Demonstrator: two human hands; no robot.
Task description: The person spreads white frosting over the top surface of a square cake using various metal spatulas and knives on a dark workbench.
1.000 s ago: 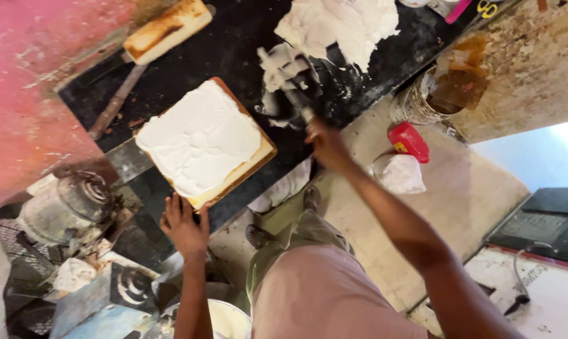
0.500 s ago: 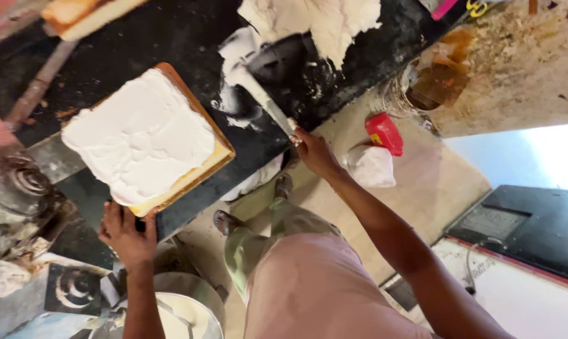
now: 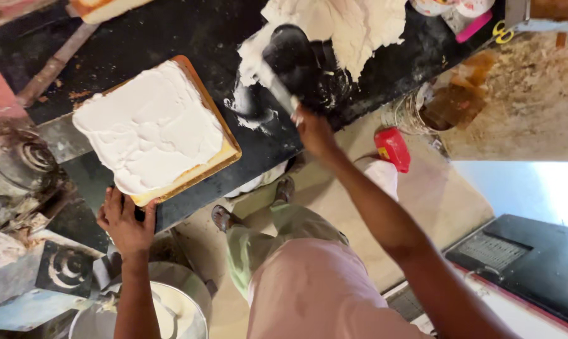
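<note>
Moved: since the earlier frames the cake (image 3: 152,129) sits further right in the view, the right hand (image 3: 314,130) stays by the cream pile, and the left hand (image 3: 125,220) stays at the counter's near edge.
Surface: black counter (image 3: 190,37), smeared white around the middle, with a grey strip along its near edge.
Room: tan floor (image 3: 435,207) below the counter; the person's legs and sandalled feet stand on it.
Around: cream pile (image 3: 347,22) at the counter's far side; a second iced slab (image 3: 105,7) at the top edge; a red container (image 3: 393,148) on the floor; a metal bucket (image 3: 164,311) with white cream just by the left forearm; a dark appliance (image 3: 529,257) at lower right.
In the way: the right forearm crosses the floor and hides part of it.
Cake: square, iced white on top, on a brown board, lying on the counter's left half.
Left hand: fingers curled over the counter edge, touching the board's near corner.
Right hand: closed round the handle of a spatula (image 3: 274,85), whose cream-coated blade points into the smears beside the pile, well apart from the cake.
</note>
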